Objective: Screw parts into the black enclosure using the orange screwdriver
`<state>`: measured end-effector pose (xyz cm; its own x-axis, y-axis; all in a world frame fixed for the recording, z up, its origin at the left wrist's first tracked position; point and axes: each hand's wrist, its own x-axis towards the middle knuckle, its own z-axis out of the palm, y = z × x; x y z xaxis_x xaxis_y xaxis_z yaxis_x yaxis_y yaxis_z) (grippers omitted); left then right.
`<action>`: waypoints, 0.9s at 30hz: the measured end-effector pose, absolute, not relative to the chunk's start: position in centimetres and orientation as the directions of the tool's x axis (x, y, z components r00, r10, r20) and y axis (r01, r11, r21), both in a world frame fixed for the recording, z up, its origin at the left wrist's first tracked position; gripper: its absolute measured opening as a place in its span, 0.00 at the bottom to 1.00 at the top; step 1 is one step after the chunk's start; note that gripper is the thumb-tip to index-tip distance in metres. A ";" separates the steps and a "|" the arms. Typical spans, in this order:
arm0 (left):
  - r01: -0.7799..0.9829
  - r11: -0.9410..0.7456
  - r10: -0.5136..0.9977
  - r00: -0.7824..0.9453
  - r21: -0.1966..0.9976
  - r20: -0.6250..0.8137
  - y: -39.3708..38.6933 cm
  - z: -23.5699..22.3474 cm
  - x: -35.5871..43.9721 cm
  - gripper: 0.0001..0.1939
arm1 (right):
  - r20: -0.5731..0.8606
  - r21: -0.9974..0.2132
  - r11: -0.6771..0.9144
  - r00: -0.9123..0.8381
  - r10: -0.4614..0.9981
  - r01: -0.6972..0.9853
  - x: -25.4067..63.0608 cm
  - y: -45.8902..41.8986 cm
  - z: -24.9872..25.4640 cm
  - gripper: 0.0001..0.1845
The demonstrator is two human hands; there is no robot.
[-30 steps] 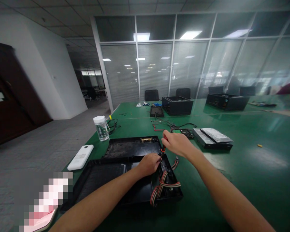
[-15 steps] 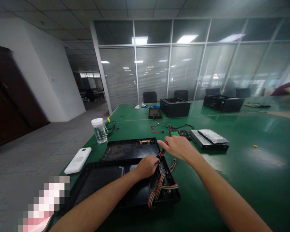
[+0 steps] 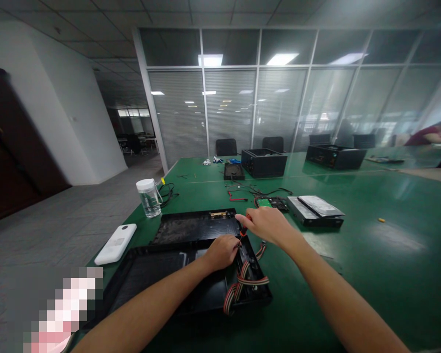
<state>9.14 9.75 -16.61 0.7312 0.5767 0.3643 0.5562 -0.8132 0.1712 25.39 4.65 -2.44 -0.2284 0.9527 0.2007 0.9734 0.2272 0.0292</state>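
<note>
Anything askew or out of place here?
Slightly odd: the striped ribbon cable lies twisted across the right side of the black casing, and a yellow piece sits alone, right of the silver-topped box.

Glossy, smooth green tabletop (image 3: 367, 255).

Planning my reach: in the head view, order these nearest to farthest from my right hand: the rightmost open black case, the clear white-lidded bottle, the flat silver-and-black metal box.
1. Flat silver-and-black metal box, just right of your right hand.
2. Clear white-lidded bottle, left.
3. Rightmost open black case, far back right.
</note>
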 end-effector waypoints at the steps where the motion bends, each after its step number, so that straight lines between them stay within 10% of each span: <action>1: 0.554 -0.814 0.576 0.732 0.175 0.363 9.7 -16.6 9.1 0.06 | 0.211 0.018 0.228 -0.226 0.951 0.974 25.4 4.6 -2.5 0.31; 10: 0.563 -0.816 0.570 0.742 0.135 0.351 9.7 -16.6 9.1 0.07 | 0.233 -0.028 0.292 -0.278 0.932 0.956 26.7 5.2 -2.7 0.25; 14: 0.547 -0.831 0.543 0.759 0.100 0.360 9.6 -16.5 9.1 0.08 | 0.208 -0.490 0.448 -0.399 0.893 0.748 31.2 6.0 -5.5 0.21; 18: 0.531 -0.838 0.529 0.739 0.123 0.416 9.5 -16.4 9.1 0.10 | 0.180 -0.965 0.205 -0.152 0.972 0.162 36.8 7.0 -10.9 0.21; 22: 0.465 -0.880 0.450 0.753 0.095 0.480 9.6 -14.9 8.5 0.11 | 0.162 -0.873 0.229 0.187 0.969 -0.431 39.1 8.2 -14.5 0.17; 27: 0.567 -0.822 0.550 0.760 0.060 0.346 9.9 -11.4 6.7 0.09 | 0.220 -0.892 0.277 0.193 0.956 -0.358 37.0 8.2 -15.2 0.16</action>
